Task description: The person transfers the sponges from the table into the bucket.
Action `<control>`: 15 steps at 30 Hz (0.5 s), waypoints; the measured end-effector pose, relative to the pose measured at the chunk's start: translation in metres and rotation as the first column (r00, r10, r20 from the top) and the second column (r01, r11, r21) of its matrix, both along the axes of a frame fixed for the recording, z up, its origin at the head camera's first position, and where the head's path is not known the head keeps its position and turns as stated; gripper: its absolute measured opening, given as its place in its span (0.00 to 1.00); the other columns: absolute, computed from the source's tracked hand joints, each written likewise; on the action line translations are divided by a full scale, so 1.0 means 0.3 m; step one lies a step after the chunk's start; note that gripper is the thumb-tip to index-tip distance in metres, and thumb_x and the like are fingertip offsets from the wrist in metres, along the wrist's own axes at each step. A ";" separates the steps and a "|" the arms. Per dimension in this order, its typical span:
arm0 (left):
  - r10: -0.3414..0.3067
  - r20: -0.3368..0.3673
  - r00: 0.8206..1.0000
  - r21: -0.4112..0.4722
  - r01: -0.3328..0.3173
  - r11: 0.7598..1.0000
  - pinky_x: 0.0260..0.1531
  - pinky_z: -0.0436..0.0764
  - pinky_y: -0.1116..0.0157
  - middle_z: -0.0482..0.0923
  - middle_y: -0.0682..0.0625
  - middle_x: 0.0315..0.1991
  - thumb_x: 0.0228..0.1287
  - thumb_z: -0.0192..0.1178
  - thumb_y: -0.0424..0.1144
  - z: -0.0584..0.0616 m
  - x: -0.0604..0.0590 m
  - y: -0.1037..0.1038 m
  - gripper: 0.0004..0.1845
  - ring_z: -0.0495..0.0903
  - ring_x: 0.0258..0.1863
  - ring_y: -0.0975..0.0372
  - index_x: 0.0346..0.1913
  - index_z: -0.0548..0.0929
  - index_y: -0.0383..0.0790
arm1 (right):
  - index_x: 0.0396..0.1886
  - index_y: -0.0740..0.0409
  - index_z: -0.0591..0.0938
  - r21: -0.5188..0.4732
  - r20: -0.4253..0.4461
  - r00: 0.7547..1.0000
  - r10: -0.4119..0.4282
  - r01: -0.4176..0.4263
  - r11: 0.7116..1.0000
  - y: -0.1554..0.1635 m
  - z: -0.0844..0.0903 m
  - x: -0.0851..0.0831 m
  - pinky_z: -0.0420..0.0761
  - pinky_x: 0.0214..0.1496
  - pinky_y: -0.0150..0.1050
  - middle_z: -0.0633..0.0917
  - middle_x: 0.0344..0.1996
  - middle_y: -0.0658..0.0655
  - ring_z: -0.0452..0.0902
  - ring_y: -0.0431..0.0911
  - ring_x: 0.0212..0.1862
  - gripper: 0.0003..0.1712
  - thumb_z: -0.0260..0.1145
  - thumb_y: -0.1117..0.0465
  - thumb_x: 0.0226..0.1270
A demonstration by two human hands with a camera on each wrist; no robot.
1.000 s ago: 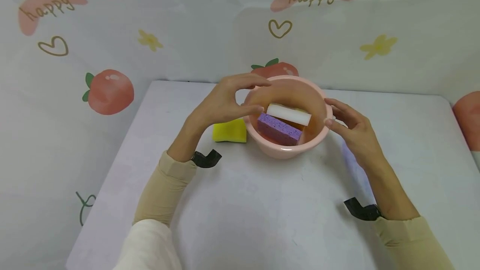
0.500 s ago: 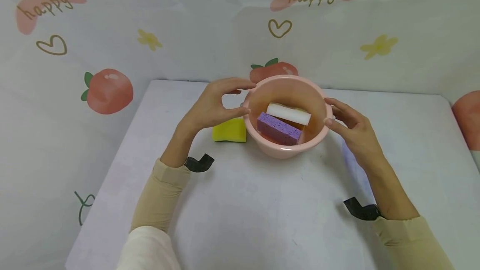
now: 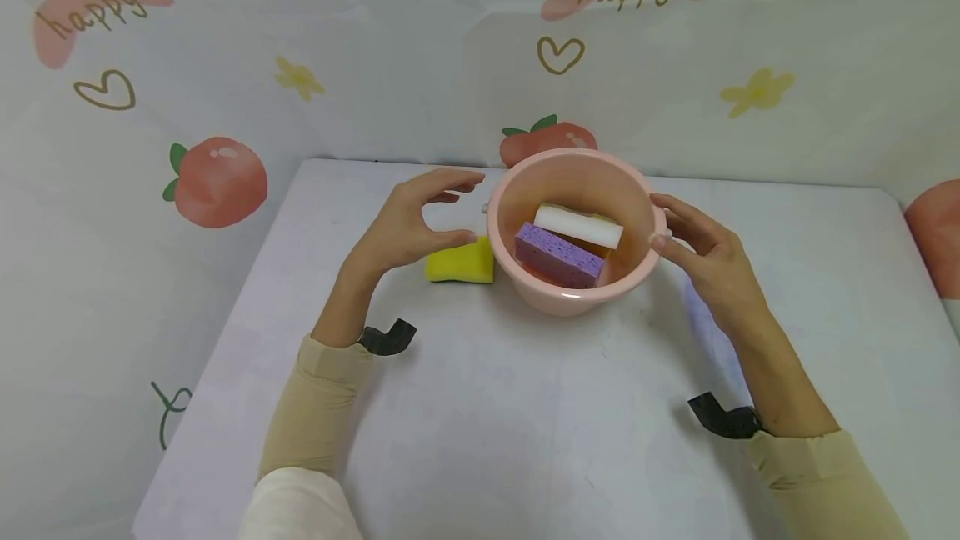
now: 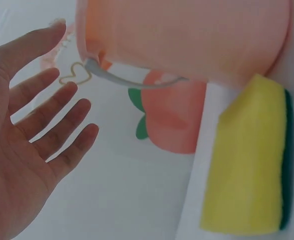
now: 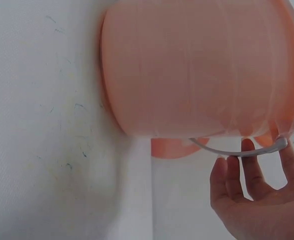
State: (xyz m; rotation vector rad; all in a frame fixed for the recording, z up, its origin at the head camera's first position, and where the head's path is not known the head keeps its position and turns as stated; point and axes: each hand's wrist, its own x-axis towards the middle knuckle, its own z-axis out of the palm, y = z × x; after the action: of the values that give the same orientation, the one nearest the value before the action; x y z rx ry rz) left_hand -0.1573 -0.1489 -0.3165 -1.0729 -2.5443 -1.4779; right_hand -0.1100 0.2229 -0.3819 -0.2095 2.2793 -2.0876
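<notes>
A pink basin [image 3: 557, 297] stands on the white table [image 3: 487, 423], with a purple sponge [image 3: 558, 255] and a white sponge [image 3: 577, 226] lying inside it. A yellow sponge [image 3: 460, 262] with a green backing lies on the table against the basin's left side. My left hand [image 3: 408, 227] hovers open just left of the basin, above the yellow sponge, holding nothing. My right hand [image 3: 701, 255] touches the basin's right rim with relaxed fingers. In the left wrist view, the spread left hand [image 4: 26, 150] is apart from the basin [image 4: 187, 35] and the yellow sponge [image 4: 247, 165]. In the right wrist view, the right hand's fingers [image 5: 252, 175] lie by the basin's grey handle [image 5: 237, 150].
A printed backdrop [image 3: 217, 182] with peaches and hearts rises behind and to the left of the table. Bare tabletop stretches in front of the basin to the near edge. Black wrist straps [image 3: 386, 338] sit on both beige sleeves.
My left hand has drawn back leftward from over the basin's left rim and now hangs above the yellow sponge. The right hand and the basin have stayed put.
</notes>
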 end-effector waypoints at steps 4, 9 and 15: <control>0.031 0.019 0.999 -0.016 -0.031 0.999 0.59 0.76 0.47 0.78 0.37 0.59 0.51 0.74 0.27 -0.020 0.008 -0.019 0.32 0.76 0.57 0.49 0.62 0.77 0.28 | 0.71 0.51 0.73 0.015 0.005 1.000 -0.001 0.001 1.000 0.001 -0.001 -0.001 0.69 0.62 0.34 0.77 0.64 0.50 0.67 0.45 0.67 0.29 0.64 0.64 0.71; 0.056 0.026 0.998 -0.017 -0.055 0.998 0.59 0.75 0.47 0.78 0.39 0.58 0.51 0.75 0.27 -0.046 0.012 -0.038 0.32 0.76 0.57 0.50 0.61 0.78 0.29 | 0.71 0.50 0.73 0.035 0.007 1.000 -0.004 0.004 0.999 0.002 -0.003 -0.003 0.68 0.64 0.39 0.76 0.65 0.50 0.67 0.45 0.67 0.29 0.64 0.64 0.71; 0.080 0.036 0.996 -0.020 -0.079 0.997 0.60 0.75 0.47 0.78 0.39 0.59 0.50 0.75 0.27 -0.073 0.012 -0.057 0.33 0.75 0.57 0.50 0.62 0.78 0.30 | 0.71 0.50 0.74 0.033 0.003 1.000 -0.006 0.006 0.999 0.002 -0.003 -0.005 0.69 0.64 0.38 0.76 0.65 0.49 0.67 0.44 0.67 0.29 0.64 0.64 0.71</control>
State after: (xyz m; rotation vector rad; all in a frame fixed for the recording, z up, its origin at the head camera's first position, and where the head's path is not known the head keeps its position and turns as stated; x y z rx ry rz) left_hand -0.1537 -0.1660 -0.3383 -0.9425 -2.5977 -1.4715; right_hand -0.1114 0.2236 -0.3828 -0.1986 2.3133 -2.0502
